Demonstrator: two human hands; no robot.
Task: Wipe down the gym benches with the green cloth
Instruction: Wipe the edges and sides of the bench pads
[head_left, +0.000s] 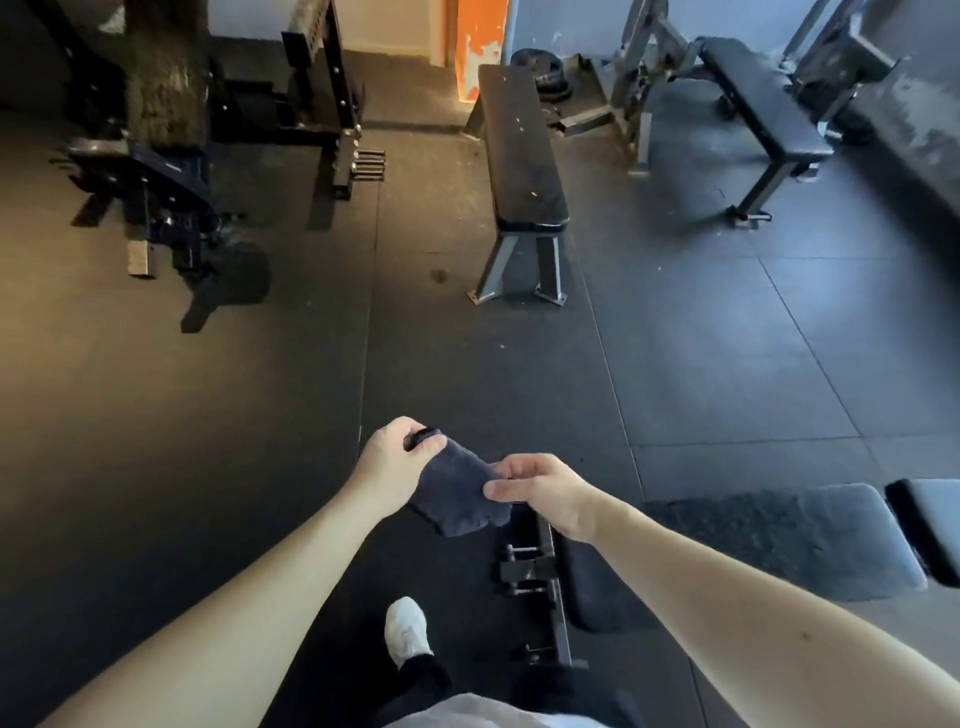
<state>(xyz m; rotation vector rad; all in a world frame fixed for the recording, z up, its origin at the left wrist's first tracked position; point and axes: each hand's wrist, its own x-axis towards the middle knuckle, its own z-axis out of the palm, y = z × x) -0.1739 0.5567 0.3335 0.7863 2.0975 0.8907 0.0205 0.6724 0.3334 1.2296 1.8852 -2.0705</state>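
While both hands are holding it above the floor at the frame's six o'clock, the cloth (457, 486) is hanging folded and looking dark grey-blue in this light, its long axis running from about eleven o'clock down to five o'clock. Black rubber floor tiles (701, 338) are spreading across the room. A flat bench (519, 150) is standing at twelve o'clock, a second bench (761, 93) at two o'clock, and a padded bench (831, 540) is lying close by at four o'clock. A dark rack (322, 93) is standing at eleven o'clock. The left hand (392, 460) is curling its fingers tightly around the cloth's upper corner, thumb pressing on top. The right hand (543, 493) is pinching the cloth's right edge between thumb and bent fingers.
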